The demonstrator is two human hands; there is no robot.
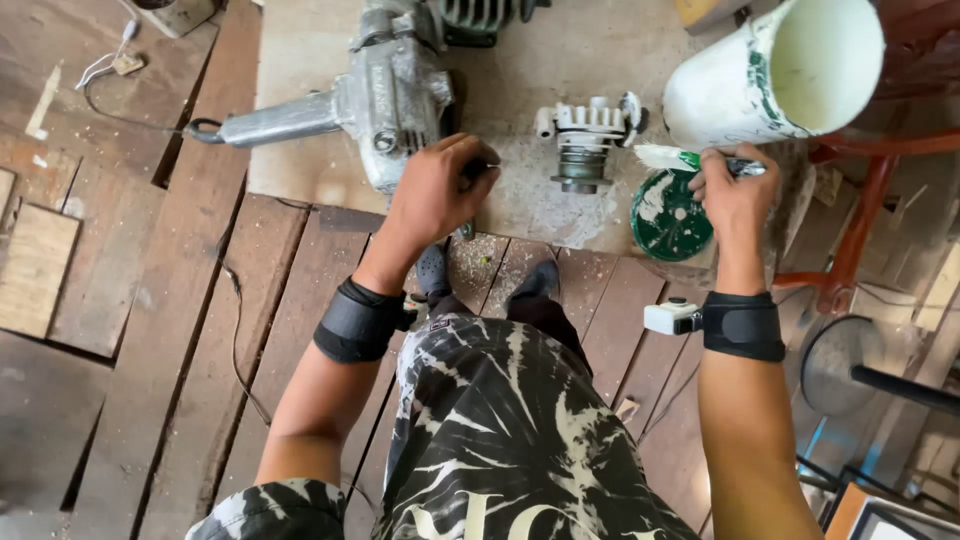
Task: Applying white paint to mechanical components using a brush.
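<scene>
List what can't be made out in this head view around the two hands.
- What the left hand grips: covered by its own fingers, beside the grey motor housing.
- Small tool in the right hand: mostly hidden in the fist.
- Finned engine part: cut by top edge.
- White bucket: contents not visible.

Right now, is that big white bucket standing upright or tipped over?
Tipped. The white bucket lies tilted with its open mouth facing the camera, showing a pale inside that looks empty.

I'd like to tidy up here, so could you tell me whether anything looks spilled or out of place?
Yes: the white plastic bucket lies tipped on its side, its open mouth facing outward, and its round green lid sits off on the board beside it. No spill shows.
</scene>
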